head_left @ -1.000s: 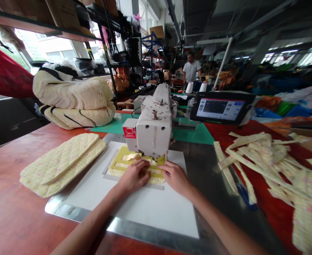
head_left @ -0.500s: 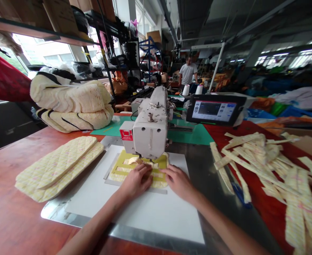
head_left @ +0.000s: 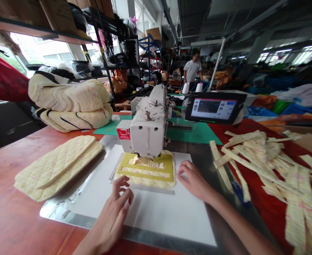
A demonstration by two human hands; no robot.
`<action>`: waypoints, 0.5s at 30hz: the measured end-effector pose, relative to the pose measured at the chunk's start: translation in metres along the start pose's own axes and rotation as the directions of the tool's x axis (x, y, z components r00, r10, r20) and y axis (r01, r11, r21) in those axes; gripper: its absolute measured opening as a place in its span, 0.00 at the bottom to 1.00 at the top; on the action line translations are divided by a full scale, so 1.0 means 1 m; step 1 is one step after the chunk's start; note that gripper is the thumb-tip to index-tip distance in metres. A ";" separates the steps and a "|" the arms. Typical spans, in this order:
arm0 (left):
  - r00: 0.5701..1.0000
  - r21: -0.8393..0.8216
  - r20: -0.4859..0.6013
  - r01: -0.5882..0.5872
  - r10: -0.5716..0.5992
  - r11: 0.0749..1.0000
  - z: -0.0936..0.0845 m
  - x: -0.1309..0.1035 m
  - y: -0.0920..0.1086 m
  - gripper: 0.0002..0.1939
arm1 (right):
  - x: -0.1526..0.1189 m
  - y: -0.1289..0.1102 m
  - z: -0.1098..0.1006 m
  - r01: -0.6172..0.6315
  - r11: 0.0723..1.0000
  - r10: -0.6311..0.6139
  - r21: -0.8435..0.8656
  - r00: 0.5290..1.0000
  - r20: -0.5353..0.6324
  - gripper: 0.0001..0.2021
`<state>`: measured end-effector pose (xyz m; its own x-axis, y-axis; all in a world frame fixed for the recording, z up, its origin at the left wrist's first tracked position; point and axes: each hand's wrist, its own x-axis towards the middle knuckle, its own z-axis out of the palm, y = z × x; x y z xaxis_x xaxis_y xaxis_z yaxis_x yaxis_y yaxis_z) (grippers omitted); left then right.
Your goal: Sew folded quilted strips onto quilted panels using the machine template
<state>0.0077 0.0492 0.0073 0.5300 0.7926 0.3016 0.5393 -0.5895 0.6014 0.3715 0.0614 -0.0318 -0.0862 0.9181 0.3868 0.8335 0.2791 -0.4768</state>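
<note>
A quilted yellow fabric pad point(head_left: 170, 183) lies under the head of a white sewing machine point(head_left: 147, 132). Over the pad sits a yellow slotted template point(head_left: 145, 173), with a fabric strip point(head_left: 150, 162) across its upper slot. My left hand point(head_left: 118, 203) hovers just in front of the template's near left corner, fingers bent and apart, holding nothing. To the right of the pad, my right hand point(head_left: 194, 179) is held over the white sheet point(head_left: 156, 216) with loosely curved fingers and nothing in them. Neither hand touches the pad.
Quilted pads point(head_left: 57, 166) lie stacked at left, before a tall bundle of cut pieces point(head_left: 71, 99). Loose fabric strips point(head_left: 254, 159) and a blue-handled tool point(head_left: 241, 194) lie at right. A control screen point(head_left: 215, 107) stands behind. A person point(head_left: 192, 70) is in the background.
Both hands have come off the template and pad: the left back toward me and leftward, the right outward to the right. The sheet with pad and template has shifted slightly right.
</note>
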 end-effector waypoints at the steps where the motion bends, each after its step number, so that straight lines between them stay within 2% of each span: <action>1: 1.000 -0.007 0.018 0.017 -0.017 1.000 -0.002 -0.003 0.002 0.22 | -0.004 0.006 -0.003 -0.007 1.000 0.007 -0.004 1.000 -0.009 0.04; 4: 0.999 0.011 0.030 0.043 -0.043 0.999 -0.004 -0.007 0.008 0.24 | -0.018 0.027 -0.017 -0.060 0.998 0.058 -0.031 0.998 -0.038 0.06; 9: 0.999 0.131 -0.031 0.030 -0.026 0.991 0.006 0.009 0.022 0.13 | -0.041 0.056 -0.046 -0.142 0.988 0.140 -0.057 0.989 -0.040 0.08; 12: 0.997 0.146 -0.068 -0.035 0.045 0.989 0.015 0.020 0.031 0.09 | -0.048 0.059 -0.053 -0.169 0.985 0.169 -0.038 0.986 -0.005 0.06; 15: 0.994 0.128 -0.068 -0.081 0.091 0.988 0.020 0.025 0.038 0.08 | -0.047 0.052 -0.048 -0.160 0.986 0.159 -0.041 0.987 -0.015 0.03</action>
<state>0.0549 0.0437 0.0226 0.5309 0.7446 0.4046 0.5737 -0.6672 0.4751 0.4451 0.0191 -0.0365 0.0561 0.9464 0.3181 0.8582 0.1171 -0.4997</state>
